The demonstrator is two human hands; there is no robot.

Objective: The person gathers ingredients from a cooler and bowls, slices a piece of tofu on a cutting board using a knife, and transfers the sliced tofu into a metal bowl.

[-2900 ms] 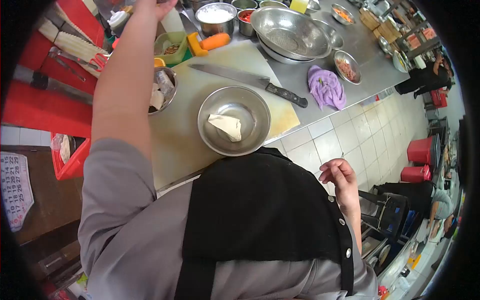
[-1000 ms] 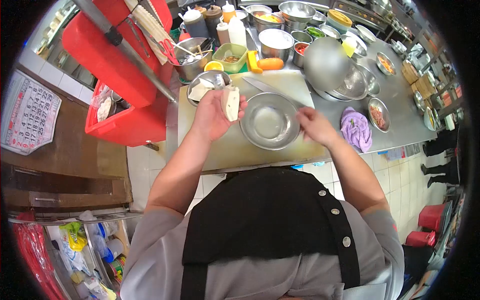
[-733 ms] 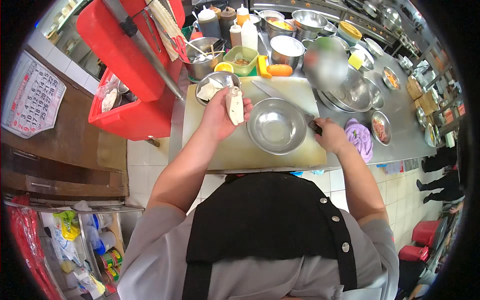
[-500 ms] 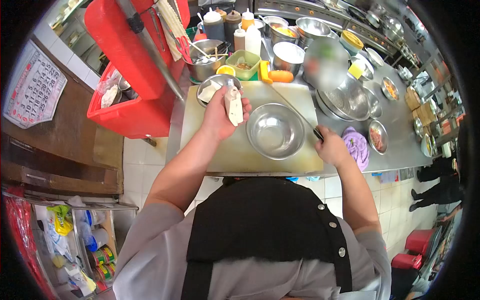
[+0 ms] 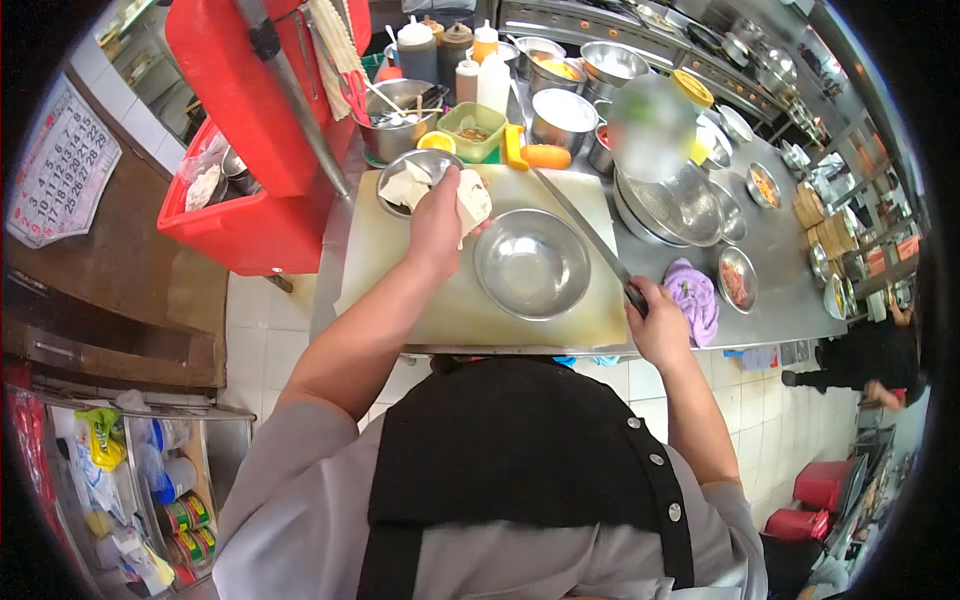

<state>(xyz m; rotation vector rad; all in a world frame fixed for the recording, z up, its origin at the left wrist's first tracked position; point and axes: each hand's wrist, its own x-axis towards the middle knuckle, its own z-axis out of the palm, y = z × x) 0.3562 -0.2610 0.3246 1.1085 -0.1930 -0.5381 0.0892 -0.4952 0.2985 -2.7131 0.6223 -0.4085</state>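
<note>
While the right hand (image 5: 660,325) grips the handle (image 5: 636,296) of a long knife (image 5: 590,230), the left hand (image 5: 437,225) curls about a pale block (image 5: 474,202) above the cutting board (image 5: 465,315). I'd judge the knife stiff, best held there; the block soft, crumbly, better cradled than squeezed. The blade slants away and leftward past the steel bowl (image 5: 532,298); the block's long axis, partly hidden, I can't fix.

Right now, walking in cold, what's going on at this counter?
A person's left grip holds a pale block beside a steel bowl with more pale pieces in it. The right grip is around the handle of a knife, its blade pointing away. An empty-looking metal bowl sits between them on the cutting board.
</note>
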